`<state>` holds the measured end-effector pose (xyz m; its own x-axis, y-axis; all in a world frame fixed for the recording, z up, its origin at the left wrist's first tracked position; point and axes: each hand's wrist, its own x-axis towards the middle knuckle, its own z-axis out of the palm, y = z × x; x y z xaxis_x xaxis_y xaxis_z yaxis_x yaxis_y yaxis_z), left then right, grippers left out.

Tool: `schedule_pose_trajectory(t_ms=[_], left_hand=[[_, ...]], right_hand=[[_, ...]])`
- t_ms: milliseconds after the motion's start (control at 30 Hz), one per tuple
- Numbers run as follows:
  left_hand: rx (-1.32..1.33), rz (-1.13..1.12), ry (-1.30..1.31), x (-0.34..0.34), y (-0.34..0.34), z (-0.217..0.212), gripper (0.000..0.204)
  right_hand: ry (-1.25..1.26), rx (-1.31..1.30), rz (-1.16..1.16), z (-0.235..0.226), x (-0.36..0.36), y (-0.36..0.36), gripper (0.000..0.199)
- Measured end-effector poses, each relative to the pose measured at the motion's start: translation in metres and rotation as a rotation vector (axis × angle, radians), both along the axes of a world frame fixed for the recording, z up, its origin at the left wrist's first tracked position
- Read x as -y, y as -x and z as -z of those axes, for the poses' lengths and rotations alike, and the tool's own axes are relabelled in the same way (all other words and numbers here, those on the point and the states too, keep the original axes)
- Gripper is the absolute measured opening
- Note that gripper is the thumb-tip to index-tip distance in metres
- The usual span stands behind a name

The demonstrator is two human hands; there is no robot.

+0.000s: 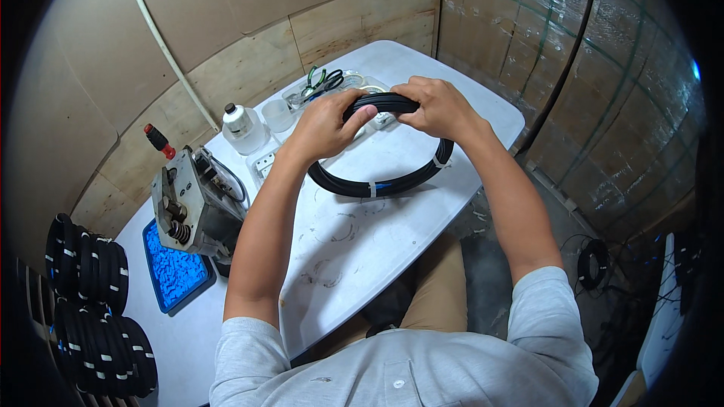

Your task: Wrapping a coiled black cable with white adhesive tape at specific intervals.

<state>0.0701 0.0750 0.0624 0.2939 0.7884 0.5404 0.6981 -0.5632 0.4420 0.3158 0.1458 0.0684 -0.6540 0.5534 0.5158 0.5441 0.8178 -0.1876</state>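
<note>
Both my hands grip a coil of black cable (343, 184) at its far side, holding it over the white table (332, 245). White ties wrap the bundle at its near and right sides, and a bit of blue shows beside the near tie. My left hand (332, 124) closes round the coil's far left part, thumb on top. Round the far right part wraps my right hand (434, 109), fingers bent over the cable. Between the hands, the strands lie pressed together in a thick band.
A metal machine with a red-and-black handle (190, 200) stands on the left. Beside it sits a tray of small blue pieces (173, 275). Stacked tied black coils (94, 316) are at lower left. A white bottle (237, 120), a cup (277, 115) and green-handled cutters (315, 81) lie farther back.
</note>
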Motion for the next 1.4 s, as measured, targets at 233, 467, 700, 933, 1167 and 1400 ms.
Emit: schedule_pose_trajectory(t_ms=[233, 467, 700, 933, 1167, 1400], left_hand=[[0.019, 0.045, 0.224, -0.001, -0.002, -0.018, 0.047], [0.112, 0.073, 0.308, -0.01, -0.001, -0.019, 0.047], [0.011, 0.074, 0.331, -0.004, -0.003, -0.025, 0.044], [-0.113, -0.049, 0.064, -0.009, -0.004, -0.008, 0.028], [-0.054, -0.084, 0.128, 0.0, -0.016, -0.015, 0.048], [0.213, -0.07, 0.036, -0.007, -0.012, 0.002, 0.04]], right_hand=[[-0.149, -0.052, 0.031, 0.005, 0.007, -0.003, 0.031], [0.34, 0.163, 0.084, -0.041, 0.014, 0.009, 0.037], [0.332, 0.186, 0.074, -0.038, 0.008, 0.014, 0.03], [0.347, 0.096, -0.002, -0.035, 0.008, 0.013, 0.049], [0.46, -0.365, -0.144, -0.027, -0.003, -0.004, 0.058], [0.328, -0.232, -0.128, -0.037, 0.016, 0.009, 0.061]])
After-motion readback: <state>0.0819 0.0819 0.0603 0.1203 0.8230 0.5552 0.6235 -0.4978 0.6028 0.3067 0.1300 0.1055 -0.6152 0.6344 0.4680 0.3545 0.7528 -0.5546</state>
